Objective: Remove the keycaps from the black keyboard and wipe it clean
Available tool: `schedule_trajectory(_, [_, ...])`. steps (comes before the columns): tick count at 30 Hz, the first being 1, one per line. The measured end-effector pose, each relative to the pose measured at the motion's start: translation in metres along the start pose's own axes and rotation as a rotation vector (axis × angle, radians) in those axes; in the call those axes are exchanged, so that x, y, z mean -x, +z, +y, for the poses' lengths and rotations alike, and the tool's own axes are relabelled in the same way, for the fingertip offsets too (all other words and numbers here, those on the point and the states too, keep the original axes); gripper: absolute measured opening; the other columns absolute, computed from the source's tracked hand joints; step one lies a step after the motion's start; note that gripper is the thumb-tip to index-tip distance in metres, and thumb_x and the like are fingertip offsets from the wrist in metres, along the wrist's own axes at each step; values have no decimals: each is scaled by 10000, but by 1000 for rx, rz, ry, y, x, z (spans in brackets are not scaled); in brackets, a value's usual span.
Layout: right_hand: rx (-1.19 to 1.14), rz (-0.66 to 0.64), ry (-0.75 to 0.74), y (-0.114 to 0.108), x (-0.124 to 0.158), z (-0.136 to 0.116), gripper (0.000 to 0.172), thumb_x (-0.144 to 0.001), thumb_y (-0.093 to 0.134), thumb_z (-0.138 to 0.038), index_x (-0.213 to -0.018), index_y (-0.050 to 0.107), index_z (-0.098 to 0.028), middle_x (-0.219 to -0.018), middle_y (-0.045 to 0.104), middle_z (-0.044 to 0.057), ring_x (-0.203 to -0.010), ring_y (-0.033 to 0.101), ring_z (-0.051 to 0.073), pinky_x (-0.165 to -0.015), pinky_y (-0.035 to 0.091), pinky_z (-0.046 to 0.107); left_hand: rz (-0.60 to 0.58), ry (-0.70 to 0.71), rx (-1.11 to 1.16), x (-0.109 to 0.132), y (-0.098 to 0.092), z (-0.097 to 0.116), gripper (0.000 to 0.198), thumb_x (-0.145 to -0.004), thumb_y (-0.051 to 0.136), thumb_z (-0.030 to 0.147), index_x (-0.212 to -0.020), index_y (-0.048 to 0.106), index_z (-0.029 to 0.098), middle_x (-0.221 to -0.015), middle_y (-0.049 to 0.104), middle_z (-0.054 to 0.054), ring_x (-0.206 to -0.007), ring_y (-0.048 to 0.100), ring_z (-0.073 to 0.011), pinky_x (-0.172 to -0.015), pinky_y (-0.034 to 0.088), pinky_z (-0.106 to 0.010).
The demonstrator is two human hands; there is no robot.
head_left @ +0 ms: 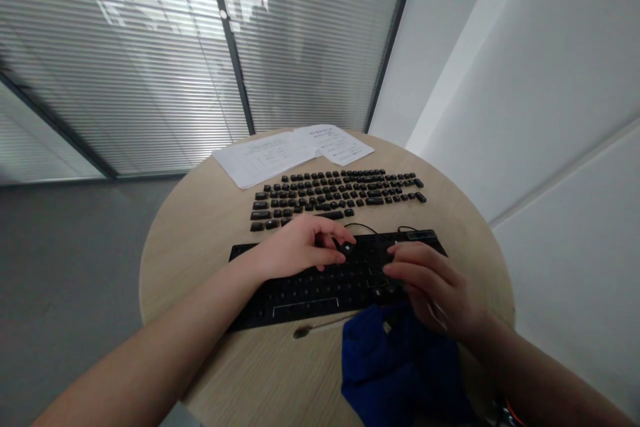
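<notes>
A black keyboard base (305, 287) stripped of most of its keycaps lies across the front of the table. Over its upper middle, my left hand (300, 245) is closed, with a black keycap (348, 248) between thumb and fingertips. My right hand (433, 280) hovers at the keyboard's right part; its fingers are apart, and I see nothing held in them. Beyond the keyboard, loose black keycaps (329, 215) lie in rows resembling a keyboard layout. Below my right hand is a blue cloth (385, 367), lying against the keyboard's front edge.
Printed papers (280, 155) lie at the far side of the round wooden table (175, 247). A thin stick with a dark tip (303, 332) rests in front of the keyboard. A cable (361, 225) runs behind it. Glass with blinds and a white wall stand beyond.
</notes>
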State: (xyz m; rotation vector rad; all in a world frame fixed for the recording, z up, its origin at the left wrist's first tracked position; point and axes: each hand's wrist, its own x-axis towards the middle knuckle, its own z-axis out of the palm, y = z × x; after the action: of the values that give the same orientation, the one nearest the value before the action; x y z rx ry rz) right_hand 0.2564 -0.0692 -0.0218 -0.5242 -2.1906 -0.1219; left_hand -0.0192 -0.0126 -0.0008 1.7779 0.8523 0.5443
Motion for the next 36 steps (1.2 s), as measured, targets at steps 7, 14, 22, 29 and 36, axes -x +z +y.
schedule_trajectory(7, [176, -193, -40, 16, -11, 0, 221, -1068, 557, -217, -1221, 716, -214, -671, 594, -43, -539, 540, 112, -499, 380, 263, -125, -28, 271, -2, 10, -5, 455, -752, 824, 234, -1180, 672, 195, -829, 694, 37, -681, 633, -117, -578, 538, -237])
schedule_trajectory(14, [171, -305, 26, 20, -21, 2, 235, -1087, 548, -267, -1215, 738, -215, -862, 761, 21, -677, 677, 136, -600, 498, 256, -118, -15, 288, -2, 14, -8, 775, -754, 812, 204, -1466, 507, 228, -908, 703, 27, -684, 628, -116, -547, 518, -219])
schedule_trajectory(22, [161, -418, 246, 12, -25, 27, 158, -1014, 656, -256, -1133, 759, -242, -991, 808, 54, -808, 752, 199, -703, 559, 295, 79, 42, -377, 6, 4, 6, 522, -848, 777, 294, -1350, 655, 220, -1072, 737, -52, -882, 680, -207, -747, 521, -336])
schedule_trajectory(29, [306, -802, 573, 24, -49, 113, 202, -994, 686, -300, -1144, 794, -220, -1113, 832, 85, -1031, 769, 281, -860, 559, 365, -58, -35, -846, 16, -16, 14, 84, -907, 723, 286, -943, 774, 230, -863, 748, -39, -769, 675, -219, -700, 469, -338])
schedule_trajectory(36, [338, -906, 582, 54, -58, 135, 233, -986, 701, -337, -1169, 806, -238, -1099, 842, 64, -1034, 778, 276, -847, 560, 338, -133, -89, -881, 19, -16, 17, 148, -902, 740, 333, -802, 753, 224, -798, 740, -52, -744, 687, -245, -623, 423, -332])
